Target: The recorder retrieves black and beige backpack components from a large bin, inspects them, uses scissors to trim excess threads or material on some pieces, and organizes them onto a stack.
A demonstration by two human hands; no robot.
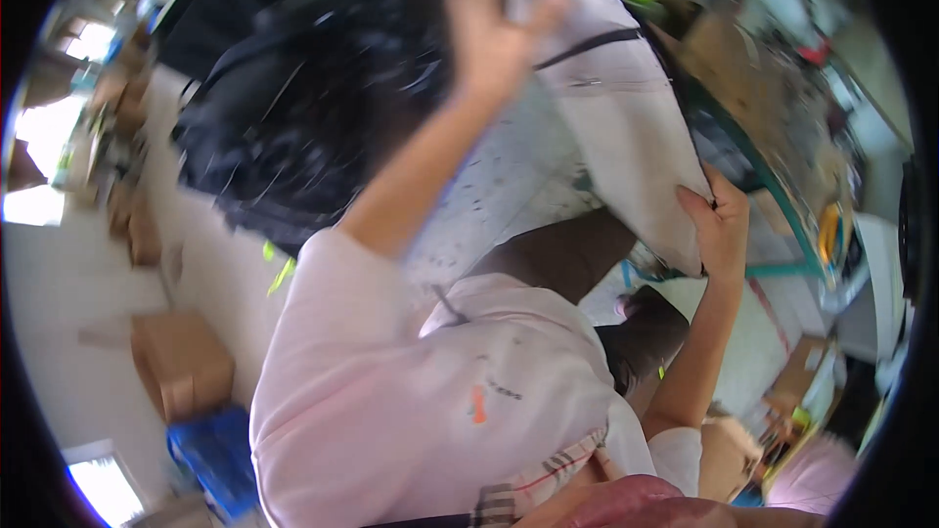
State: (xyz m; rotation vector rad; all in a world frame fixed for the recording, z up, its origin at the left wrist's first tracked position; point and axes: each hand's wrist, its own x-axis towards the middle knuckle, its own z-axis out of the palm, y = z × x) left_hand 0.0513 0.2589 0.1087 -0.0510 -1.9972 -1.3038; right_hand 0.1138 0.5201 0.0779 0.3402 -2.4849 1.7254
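A long white fabric piece (616, 127), which looks like a bag panel, hangs in front of me on a slant. It has a dark edge along its right side, a black strap (592, 47) across it and a zipper just below the strap. My right hand (721, 225) pinches its lower right edge between thumb and fingers. By the upper left edge is my left hand (494, 34), blurred by motion; its thumb lies over the fabric and stands apart from the fingers.
A large heap of black, shiny material (313, 98) lies to the left. On the right stands a green-framed workbench (812, 235) with cluttered items. A cardboard box (181, 362) and a blue bag (217, 460) are on the floor at lower left.
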